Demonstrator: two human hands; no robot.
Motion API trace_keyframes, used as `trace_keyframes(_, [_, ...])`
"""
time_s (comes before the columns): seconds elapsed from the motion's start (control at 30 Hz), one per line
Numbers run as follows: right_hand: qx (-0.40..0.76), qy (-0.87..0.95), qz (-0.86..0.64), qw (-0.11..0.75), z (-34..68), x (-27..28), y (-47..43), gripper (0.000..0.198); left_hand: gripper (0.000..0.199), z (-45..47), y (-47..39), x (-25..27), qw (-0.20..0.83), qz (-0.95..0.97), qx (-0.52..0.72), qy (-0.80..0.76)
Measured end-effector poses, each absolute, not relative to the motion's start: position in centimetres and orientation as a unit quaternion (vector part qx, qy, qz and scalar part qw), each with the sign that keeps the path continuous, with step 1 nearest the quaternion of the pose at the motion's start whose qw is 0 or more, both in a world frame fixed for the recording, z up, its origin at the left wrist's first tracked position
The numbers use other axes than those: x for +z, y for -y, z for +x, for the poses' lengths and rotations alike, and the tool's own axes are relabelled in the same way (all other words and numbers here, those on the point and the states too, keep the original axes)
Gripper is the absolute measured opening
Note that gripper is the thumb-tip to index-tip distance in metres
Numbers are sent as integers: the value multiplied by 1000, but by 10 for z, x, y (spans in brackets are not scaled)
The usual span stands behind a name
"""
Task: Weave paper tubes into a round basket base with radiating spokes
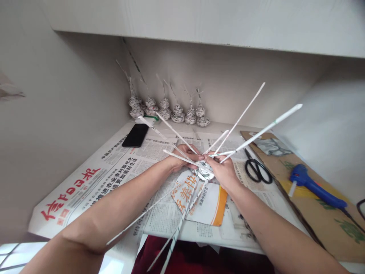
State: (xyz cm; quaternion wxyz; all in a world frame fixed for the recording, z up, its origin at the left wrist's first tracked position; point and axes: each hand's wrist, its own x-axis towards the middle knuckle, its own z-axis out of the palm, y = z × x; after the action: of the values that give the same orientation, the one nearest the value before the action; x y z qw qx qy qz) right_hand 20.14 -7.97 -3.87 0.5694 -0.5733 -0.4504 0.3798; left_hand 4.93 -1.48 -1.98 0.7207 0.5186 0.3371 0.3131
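Observation:
A small round weave of rolled newspaper tubes (205, 171) sits between my two hands, low over the table. Long white paper tubes (269, 127) stick out from it in several directions, some toward my lap. My left hand (186, 158) is closed at its far left side, thumb and fingers pinching near the rim. On the other side, my right hand (224, 169) pinches the weave and the base of the tubes, its fingertips close to the left thumb. Exactly which tube each fingertip presses is hidden. Beneath lies a cut carton card with orange edge (219, 205).
Newspaper sheets (114, 182) cover the table. Several gourd-shaped woven paper pieces (178, 113) line the back wall; a black phone (135, 135) lies left. At right are black-handled scissors (258, 170) and a blue glue gun (316, 186) on cardboard (288, 179). A shelf (205, 23) overhangs.

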Motion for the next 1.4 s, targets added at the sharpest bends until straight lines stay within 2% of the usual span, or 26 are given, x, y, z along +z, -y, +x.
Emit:
trace_keyframes(0.3, [355, 485, -581, 549, 202, -36, 81, 32, 44, 47, 9, -25, 741, 498, 292, -344])
trace_keyframes(0.47, [311, 505, -566, 573, 206, -34, 80, 30, 34, 46, 13, -14, 746, 472, 318, -345])
trace_keyframes(0.73, [357, 455, -501, 644, 199, -25, 83, 26, 11, 52, 20, -8, 744, 455, 308, -380])
trace_keyframes(0.93, [364, 452, -534, 615, 204, -24, 80, 42, 15, 47, 11, -13, 759, 443, 311, -362])
trace_keyframes(1.07, [394, 471, -498, 612, 208, -23, 79, 43, 10, 45, 4, -13, 762, 395, 370, -356])
trace_keyframes(1.23, [449, 511, -470, 562, 207, -21, 82, 41, 9, 45, 2, -11, 759, 326, 425, -370])
trace_keyframes(1.4, [390, 502, -549, 543, 203, -28, 79, 41, 7, 52, 8, -14, 761, 328, 428, -360])
